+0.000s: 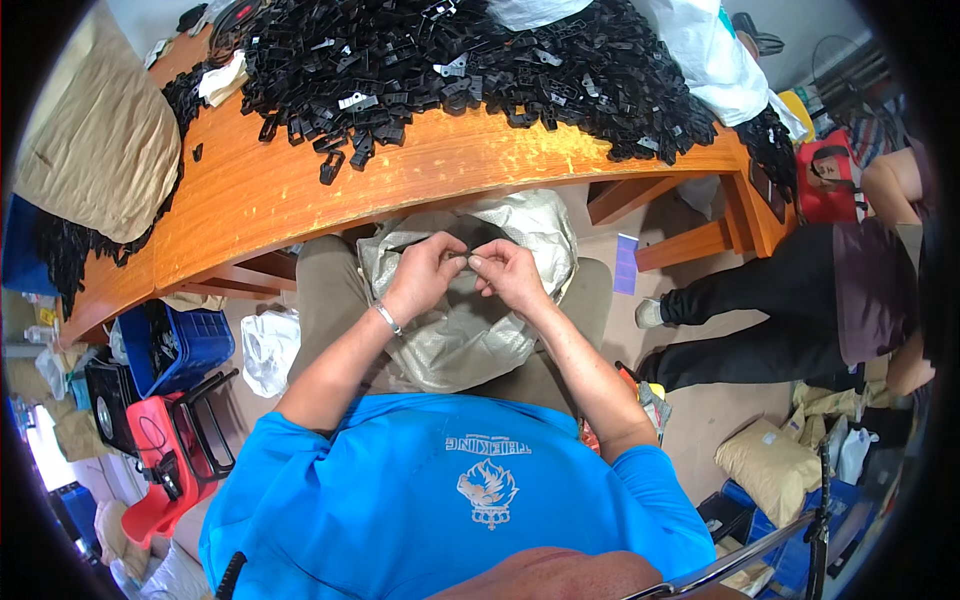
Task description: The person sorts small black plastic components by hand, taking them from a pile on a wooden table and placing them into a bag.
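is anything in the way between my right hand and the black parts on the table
Nothing upright shows between the right hand and the pile of black parts; only the far rim of the white sack and the front strip of the wooden table lie there. Which is higher, hand or tabletop, is unclear.

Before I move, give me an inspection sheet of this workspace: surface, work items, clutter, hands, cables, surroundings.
Surface: orange-brown wooden table, its finish worn pale near the heap.
Work items: heap of small black plastic parts on the table; open white woven sack on the lap.
Clutter: blue plastic crate, white plastic bag and red plastic seat on the left.
Hands: left hand and right hand above the sack, fingertips pinched close together; anything held is too small to tell.
Cables: none clearly identifiable.
Surroundings: another person in dark trousers at right; red bag beyond the table's right end.
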A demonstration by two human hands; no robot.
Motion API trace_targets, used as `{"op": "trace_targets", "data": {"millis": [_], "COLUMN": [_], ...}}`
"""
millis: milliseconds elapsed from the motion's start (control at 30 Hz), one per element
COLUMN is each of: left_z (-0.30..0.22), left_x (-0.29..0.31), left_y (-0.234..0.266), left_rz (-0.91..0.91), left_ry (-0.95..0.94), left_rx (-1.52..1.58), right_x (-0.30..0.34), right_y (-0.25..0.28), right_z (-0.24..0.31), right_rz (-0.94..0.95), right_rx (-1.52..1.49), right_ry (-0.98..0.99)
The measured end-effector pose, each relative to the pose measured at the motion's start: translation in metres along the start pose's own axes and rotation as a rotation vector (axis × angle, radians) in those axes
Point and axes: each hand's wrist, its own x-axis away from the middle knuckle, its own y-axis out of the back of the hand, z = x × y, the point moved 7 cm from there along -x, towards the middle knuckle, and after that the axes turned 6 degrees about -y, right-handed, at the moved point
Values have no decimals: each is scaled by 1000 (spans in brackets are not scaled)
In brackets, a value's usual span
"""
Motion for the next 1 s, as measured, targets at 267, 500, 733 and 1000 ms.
{"op": "trace_targets", "data": {"millis": [267, 500, 733, 1000], "left_z": [-101, -55, -55, -71], "left_x": [-11, -45, -47, -52], "left_y": [145, 163, 149, 101], "left_rz": [-618, -551, -573, -391], "left_ry": [-475, -155, -261, -539], "left_rx": [-687, -836, -679, -422], "right_x": [-15, -50, -89, -80], "right_y": [28, 58, 64, 56], "right_z": [61, 183, 201, 196], "right_rz": [-137, -547, -595, -406], "right_rx": [576, 939, 1232, 1148], "right_ry": [320, 649, 631, 464]}}
